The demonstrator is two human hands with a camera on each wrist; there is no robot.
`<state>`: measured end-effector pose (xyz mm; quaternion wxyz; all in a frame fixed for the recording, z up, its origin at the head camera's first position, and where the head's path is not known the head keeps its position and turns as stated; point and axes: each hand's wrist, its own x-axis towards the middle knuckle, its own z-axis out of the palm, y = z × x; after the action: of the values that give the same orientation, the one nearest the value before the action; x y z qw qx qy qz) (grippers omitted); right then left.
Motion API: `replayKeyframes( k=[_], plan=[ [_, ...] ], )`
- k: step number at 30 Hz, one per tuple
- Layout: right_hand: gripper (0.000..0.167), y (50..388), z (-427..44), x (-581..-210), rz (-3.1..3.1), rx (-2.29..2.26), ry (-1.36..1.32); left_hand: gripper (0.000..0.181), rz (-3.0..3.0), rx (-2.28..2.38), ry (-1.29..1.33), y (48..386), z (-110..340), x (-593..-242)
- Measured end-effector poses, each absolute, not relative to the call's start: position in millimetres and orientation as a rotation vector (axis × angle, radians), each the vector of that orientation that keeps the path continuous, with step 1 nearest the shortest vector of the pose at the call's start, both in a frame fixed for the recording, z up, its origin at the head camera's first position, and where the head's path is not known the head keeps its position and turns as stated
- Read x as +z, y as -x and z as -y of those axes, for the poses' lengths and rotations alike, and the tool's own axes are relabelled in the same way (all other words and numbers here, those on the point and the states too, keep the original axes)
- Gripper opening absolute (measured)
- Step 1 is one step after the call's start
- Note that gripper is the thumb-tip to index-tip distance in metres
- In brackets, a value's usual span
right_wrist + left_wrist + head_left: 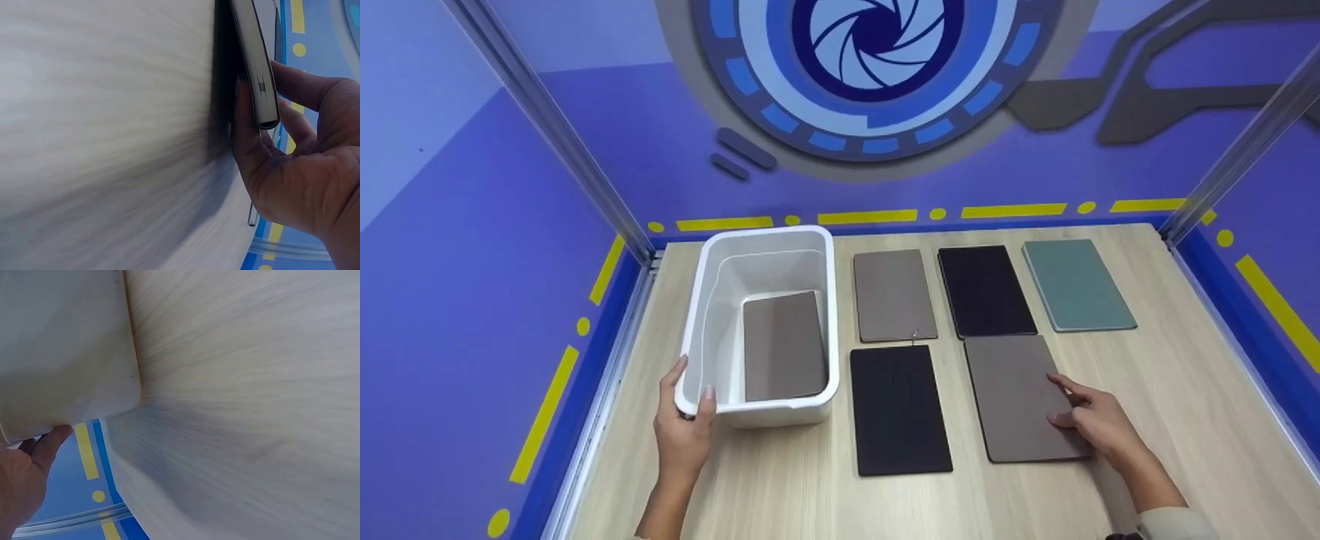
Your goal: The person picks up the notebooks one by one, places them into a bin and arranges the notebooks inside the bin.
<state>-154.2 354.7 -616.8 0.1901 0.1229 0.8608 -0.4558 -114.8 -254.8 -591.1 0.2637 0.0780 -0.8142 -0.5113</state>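
Currently L hand [684, 435] grips white bin [780, 409] by rim; R hand [1099, 421] pinches lg taupe ntbk [1016, 401].

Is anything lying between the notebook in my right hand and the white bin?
Yes: the nearer black notebook lies flat on the table between the brown notebook in your right hand and the white bin. Lifting over it looks feasible.

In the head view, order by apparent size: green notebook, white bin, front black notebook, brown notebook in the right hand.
1. White bin
2. Held brown notebook and front black notebook: too alike to rank
3. Green notebook
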Motion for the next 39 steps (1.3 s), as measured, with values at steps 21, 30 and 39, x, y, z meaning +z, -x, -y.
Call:
replayKeyframes(
  k=[21, 30, 39],
  plan=[
    [0.086, 159.6, -356.4, -620.7, -2.418, -1.282, -0.319, 0.068, 2.239, -1.433, -0.143, 118.9, 261.0, -585.1],
    [0.087, 160.9, -356.7, -617.0, -2.4, -1.294, -0.32, 0.067, 2.204, -1.43, -0.137, 117.5, 259.0, -585.9],
    [0.089, 157.8, -358.9, -616.5, -2.413, -1.267, -0.318, 0.067, 2.201, -1.443, -0.149, 114.8, 258.5, -589.6]
  ],
)
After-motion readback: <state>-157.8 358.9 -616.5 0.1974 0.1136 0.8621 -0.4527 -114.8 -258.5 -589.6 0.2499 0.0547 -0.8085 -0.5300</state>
